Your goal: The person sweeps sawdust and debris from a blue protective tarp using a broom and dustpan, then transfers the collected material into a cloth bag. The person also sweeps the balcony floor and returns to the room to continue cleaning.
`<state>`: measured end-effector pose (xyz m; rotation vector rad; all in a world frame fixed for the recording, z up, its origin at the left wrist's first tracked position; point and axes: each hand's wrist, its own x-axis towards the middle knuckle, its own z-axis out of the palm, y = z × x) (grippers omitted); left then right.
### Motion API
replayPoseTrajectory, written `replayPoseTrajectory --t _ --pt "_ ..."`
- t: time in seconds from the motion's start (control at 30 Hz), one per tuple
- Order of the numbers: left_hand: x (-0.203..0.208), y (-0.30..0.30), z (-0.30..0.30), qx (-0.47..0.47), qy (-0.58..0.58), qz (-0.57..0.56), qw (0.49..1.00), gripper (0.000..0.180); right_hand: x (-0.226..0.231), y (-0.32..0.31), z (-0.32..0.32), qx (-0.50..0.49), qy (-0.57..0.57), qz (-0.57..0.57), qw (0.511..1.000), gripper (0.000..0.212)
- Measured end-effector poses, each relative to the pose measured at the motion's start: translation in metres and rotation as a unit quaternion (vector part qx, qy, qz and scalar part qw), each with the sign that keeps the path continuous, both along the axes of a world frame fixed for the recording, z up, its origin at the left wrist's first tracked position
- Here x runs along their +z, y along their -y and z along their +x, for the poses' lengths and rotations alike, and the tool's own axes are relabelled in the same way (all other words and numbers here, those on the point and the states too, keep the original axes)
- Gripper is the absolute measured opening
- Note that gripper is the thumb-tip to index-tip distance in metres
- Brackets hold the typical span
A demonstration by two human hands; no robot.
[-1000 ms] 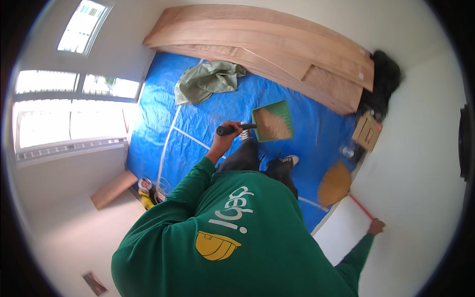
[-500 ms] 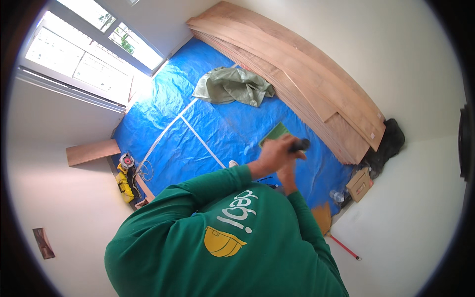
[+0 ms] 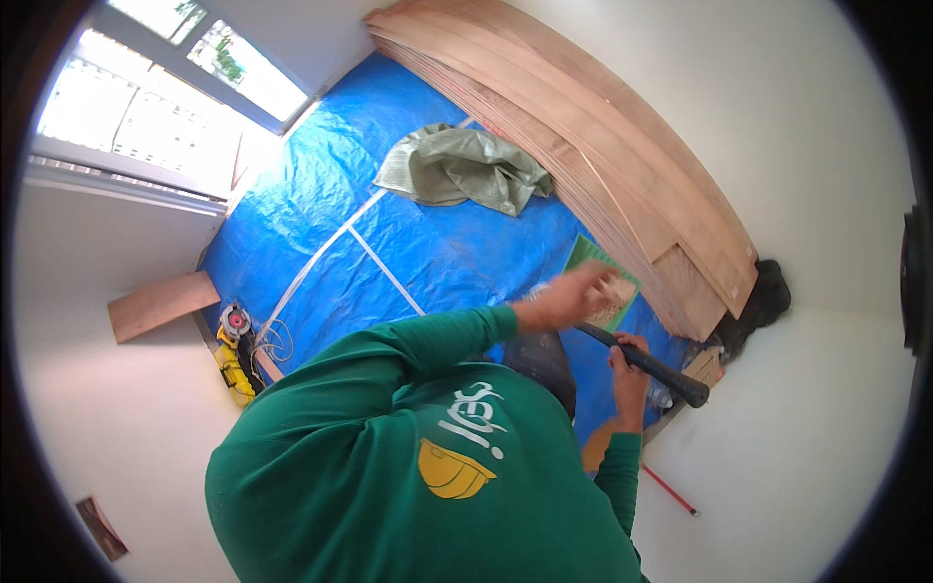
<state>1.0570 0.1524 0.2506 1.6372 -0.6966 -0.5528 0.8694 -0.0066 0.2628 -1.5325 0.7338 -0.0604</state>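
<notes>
My right hand (image 3: 630, 374) is closed round a thick black handle (image 3: 661, 372), which slants down to the right and flares at its outer end. Beside the handle's far end is a flat green piece (image 3: 586, 255) with a patchy beige area on it. I cannot make out whether the handle joins this piece. Motion blurs my left hand (image 3: 569, 296), which overlaps the edge of the green piece. Its fingers are smeared, so their grip is unclear.
Stacked wooden boards (image 3: 583, 126) line the wall at the right. A crumpled grey-green sack (image 3: 462, 170) lies on the blue tarp (image 3: 321, 233). At the left are a power saw (image 3: 233, 321), a yellow tool (image 3: 233, 374) and a loose plank (image 3: 163, 306). A red strap (image 3: 671, 489) lies right.
My hands have moved apart: the right has gone right and down with the black handle, and the left has come off it. The green piece has shifted right, and more of it shows.
</notes>
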Motion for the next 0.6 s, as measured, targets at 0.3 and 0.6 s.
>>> replayPoseTrajectory --t 0.3,0.6 --pt "-0.225 -0.157 0.188 0.327 -0.099 0.297 0.892 0.044 -0.068 0.041 0.123 0.089 -0.004 -0.06 0.994 0.016" --pt "-0.481 -0.138 0.325 0.373 -0.255 0.351 0.82 0.07 -0.139 0.036 0.221 0.157 -0.025 -0.06 0.985 0.017"
